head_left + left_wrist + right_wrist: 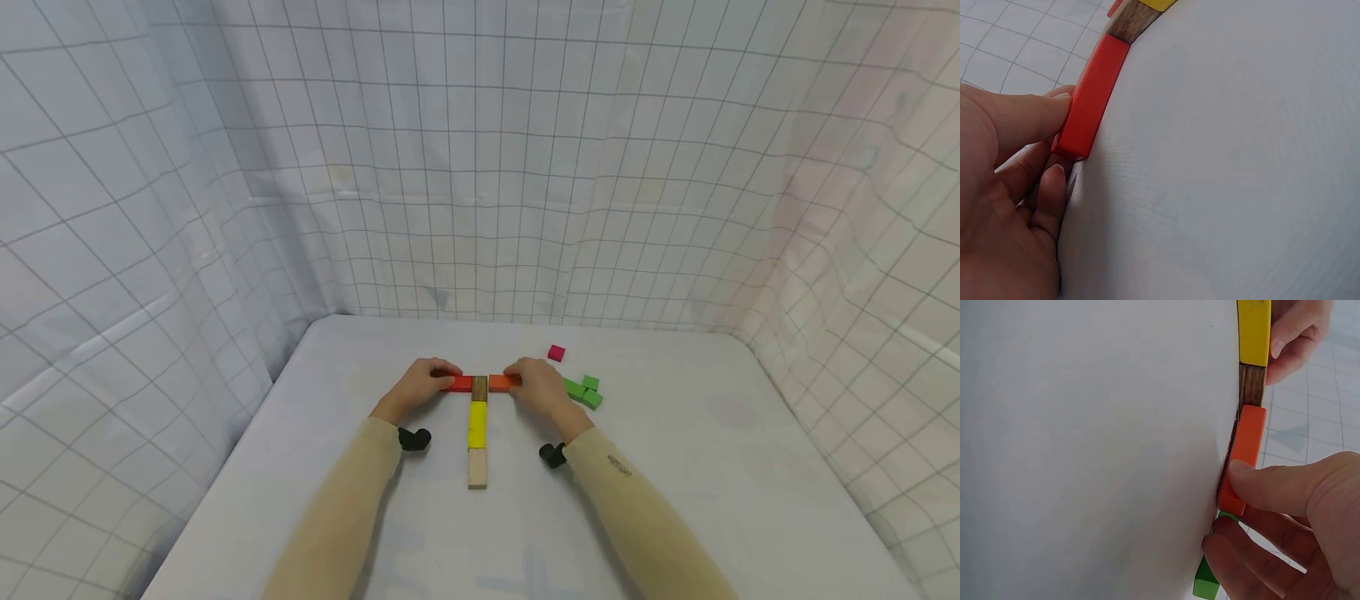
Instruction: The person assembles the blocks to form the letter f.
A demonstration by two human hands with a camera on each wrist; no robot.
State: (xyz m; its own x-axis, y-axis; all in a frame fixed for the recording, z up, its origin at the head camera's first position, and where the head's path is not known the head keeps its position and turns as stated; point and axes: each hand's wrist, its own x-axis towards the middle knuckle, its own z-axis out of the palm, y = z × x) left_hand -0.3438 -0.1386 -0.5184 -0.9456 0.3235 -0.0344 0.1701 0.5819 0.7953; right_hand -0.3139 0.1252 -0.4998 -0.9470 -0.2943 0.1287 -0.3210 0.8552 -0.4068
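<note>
In the head view, my left hand point(420, 387) pinches the outer end of a red block point(461, 383), thumb on the near side in the left wrist view point(1088, 103). My right hand point(542, 388) pinches an orange block point(499, 383); the right wrist view shows the thumb against the orange block point(1247, 440). Between these two lies a dark brown wooden block point(480, 388). The red one meets its left side; a thin line parts the orange one from its right side. Below the brown block, a yellow block point(477, 425) and a pale wooden block point(477, 468) run toward me.
Several green blocks point(592, 399) lie beside my right hand, partly hidden by it. A small crimson block point(556, 353) sits farther back. The white table point(690, 467) is enclosed by grid-patterned curtains point(480, 167). Black wrist devices point(415, 439) are at both cuffs.
</note>
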